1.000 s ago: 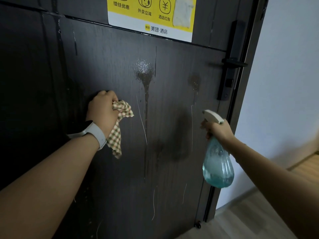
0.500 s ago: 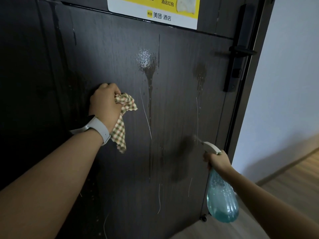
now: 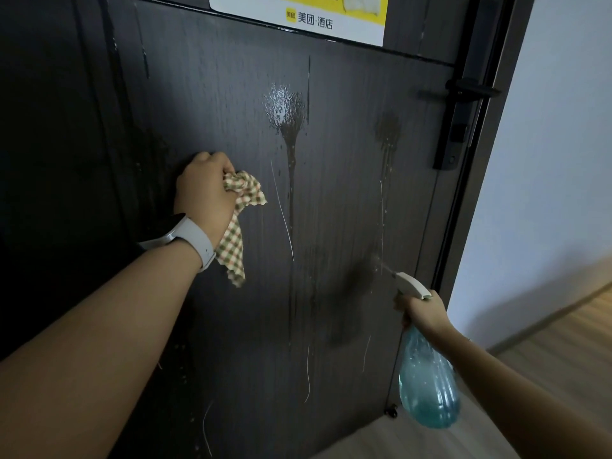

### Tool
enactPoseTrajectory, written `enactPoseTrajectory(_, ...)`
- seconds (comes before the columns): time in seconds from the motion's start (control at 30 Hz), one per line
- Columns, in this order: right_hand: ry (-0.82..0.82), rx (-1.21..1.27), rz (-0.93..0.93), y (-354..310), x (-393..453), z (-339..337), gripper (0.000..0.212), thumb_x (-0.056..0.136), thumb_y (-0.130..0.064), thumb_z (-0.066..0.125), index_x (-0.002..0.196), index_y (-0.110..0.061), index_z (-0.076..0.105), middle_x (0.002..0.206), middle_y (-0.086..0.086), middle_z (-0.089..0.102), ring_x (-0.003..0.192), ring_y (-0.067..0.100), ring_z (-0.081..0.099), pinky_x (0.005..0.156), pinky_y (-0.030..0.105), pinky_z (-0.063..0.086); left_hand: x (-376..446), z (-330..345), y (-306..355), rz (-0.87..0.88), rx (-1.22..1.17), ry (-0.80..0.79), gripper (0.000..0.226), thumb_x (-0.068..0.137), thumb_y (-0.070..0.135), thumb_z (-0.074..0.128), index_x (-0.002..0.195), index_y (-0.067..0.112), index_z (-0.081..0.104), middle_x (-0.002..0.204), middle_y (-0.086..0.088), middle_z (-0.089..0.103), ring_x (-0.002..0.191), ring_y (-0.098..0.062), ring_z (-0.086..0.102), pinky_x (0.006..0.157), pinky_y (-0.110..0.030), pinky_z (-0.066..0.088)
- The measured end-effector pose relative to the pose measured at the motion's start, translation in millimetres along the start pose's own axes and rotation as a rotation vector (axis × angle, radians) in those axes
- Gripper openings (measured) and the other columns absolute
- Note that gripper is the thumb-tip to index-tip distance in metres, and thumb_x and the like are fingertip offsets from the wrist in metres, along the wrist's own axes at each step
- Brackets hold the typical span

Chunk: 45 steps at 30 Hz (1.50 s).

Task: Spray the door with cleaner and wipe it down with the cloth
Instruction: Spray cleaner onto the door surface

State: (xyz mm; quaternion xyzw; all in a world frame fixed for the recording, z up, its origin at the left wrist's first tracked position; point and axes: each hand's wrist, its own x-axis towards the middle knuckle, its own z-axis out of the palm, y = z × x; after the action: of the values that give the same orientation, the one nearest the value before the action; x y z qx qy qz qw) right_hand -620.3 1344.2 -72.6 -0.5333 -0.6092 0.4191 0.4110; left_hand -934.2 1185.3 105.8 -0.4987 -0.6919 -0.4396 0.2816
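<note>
The right hand (image 3: 425, 313) has dropped lower along the door (image 3: 215, 94) since a second ago, now gripping the neck of the blue spray bottle (image 3: 429, 389) near the door's lower right, white nozzle aimed at the dark panel with a fine mist at its tip. The left hand (image 3: 203, 190), a white watch (image 3: 185, 241) on its wrist, clenches a checked cloth (image 3: 238, 226) pressed against the door at mid-height, one corner hanging down. Beyond, wet patches and drip trails (image 3: 288, 127) streak the panel. A black lever handle (image 3: 463, 91) sits at the right edge, a yellow-and-white sticker (image 3: 308, 18) above.
</note>
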Motion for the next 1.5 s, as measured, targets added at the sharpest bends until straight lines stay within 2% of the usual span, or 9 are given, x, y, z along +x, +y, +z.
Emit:
enactPoseTrajectory(0.4, -0.291, -0.014, -0.144, -6, -74, 24, 0.019, 0.085, -0.011, 0.064, 0.102, -0.002, 0.065, 0.098, 0.028, 0.067, 0.053, 0.019, 0.058, 0.052, 0.033, 0.05, -48, -19, 12, -0.099, -0.231, -0.074, 0.013, 0.08, 0.011, 0.073, 0.083, 0.009, 0.061, 0.088, -0.005, 0.063, 0.077, -0.018, 0.06, 0.069, -0.03, 0.05)
enactPoseTrajectory(0.5, -0.403, 0.001, -0.131, 8, -106, 56, 0.04, 0.069, -0.022, 0.058, 0.102, -0.001, 0.066, 0.099, 0.03, 0.067, 0.055, 0.021, 0.06, 0.053, 0.033, 0.05, -114, -39, 6, -0.288, -0.437, -0.128, 0.02, 0.076, 0.015, 0.08, 0.081, 0.012, 0.061, 0.076, 0.005, 0.063, 0.068, -0.003, 0.058, 0.059, -0.01, 0.044)
enactPoseTrajectory(0.67, -0.643, -0.07, -0.047, 58, -165, 141, 0.046, 0.068, -0.02, 0.059, 0.109, 0.001, 0.066, 0.07, 0.017, 0.064, 0.057, 0.015, 0.062, 0.057, 0.027, 0.052, -235, -72, -49, -0.664, -0.505, -0.282, 0.02, 0.076, 0.02, 0.081, 0.089, 0.016, 0.066, 0.084, 0.006, 0.068, 0.075, 0.0, 0.064, 0.06, -0.012, 0.047)
enactPoseTrajectory(0.77, -0.798, -0.082, 0.0, 100, -205, 198, 0.031, 0.075, -0.017, 0.075, 0.101, -0.003, 0.066, 0.08, 0.013, 0.064, 0.067, 0.006, 0.063, 0.067, 0.025, 0.05, -307, -92, -91, -0.872, -0.458, -0.3, 0.018, 0.076, 0.02, 0.08, 0.087, 0.019, 0.066, 0.084, 0.007, 0.069, 0.075, 0.002, 0.063, 0.061, -0.01, 0.047)
enactPoseTrajectory(0.9, -0.967, -0.12, -0.007, 141, -258, 268, 0.026, 0.093, 0.004, 0.059, 0.103, -0.02, 0.058, 0.08, -0.01, 0.059, 0.069, -0.002, 0.06, 0.059, 0.005, 0.043, -392, -123, -142, -1.112, -0.35, -0.208, 0.018, 0.078, 0.009, 0.076, 0.082, 0.021, 0.063, 0.079, 0.005, 0.067, 0.077, -0.009, 0.063, 0.065, -0.018, 0.046)
enactPoseTrajectory(1.07, -1.054, -0.251, -0.171, 208, -314, 344, 0.024, 0.092, -0.011, 0.067, 0.115, -0.014, 0.061, 0.098, 0.002, 0.062, 0.09, 0.018, 0.061, 0.065, 0.006, 0.042, -487, -147, -176, -1.28, -0.255, -0.02, 0.016, 0.08, 0.008, 0.074, 0.087, 0.021, 0.066, 0.081, 0.007, 0.069, 0.077, -0.005, 0.066, 0.068, -0.023, 0.052)
enactPoseTrajectory(1.17, -1.037, -0.302, -0.244, 243, -330, 377, 0.009, 0.092, -0.027, 0.068, 0.089, -0.024, 0.06, 0.072, -0.006, 0.061, 0.061, 0.008, 0.057, 0.059, 0.021, 0.043, -540, -151, -194, -1.43, -0.337, 0.021, 0.014, 0.085, 0.016, 0.071, 0.099, 0.019, 0.07, 0.096, -0.001, 0.073, 0.091, -0.018, 0.069, 0.071, -0.031, 0.055)
enactPoseTrajectory(1.27, -1.037, -0.398, -0.249, 266, -338, 397, 0.023, 0.093, -0.039, 0.064, 0.088, -0.016, 0.063, 0.071, 0.0, 0.065, 0.062, 0.014, 0.063, 0.059, 0.03, 0.052, -573, -157, -206, -1.523, -0.404, 0.112, 0.01, 0.088, 0.021, 0.068, 0.096, 0.021, 0.074, 0.099, -0.006, 0.075, 0.093, -0.025, 0.071, 0.083, -0.044, 0.057)
enactPoseTrajectory(1.5, -1.074, -0.375, -0.303, 306, -358, 395, 0.055, 0.081, -0.061, 0.059, 0.112, -0.016, 0.065, 0.103, -0.001, 0.068, 0.093, 0.013, 0.064, 0.083, 0.031, 0.055, -598, -149, -207, -1.479, -0.261, 0.066, 0.014, 0.088, 0.013, 0.067, 0.102, 0.012, 0.063, 0.091, 0.003, 0.072, 0.086, -0.009, 0.069, 0.067, -0.015, 0.051)
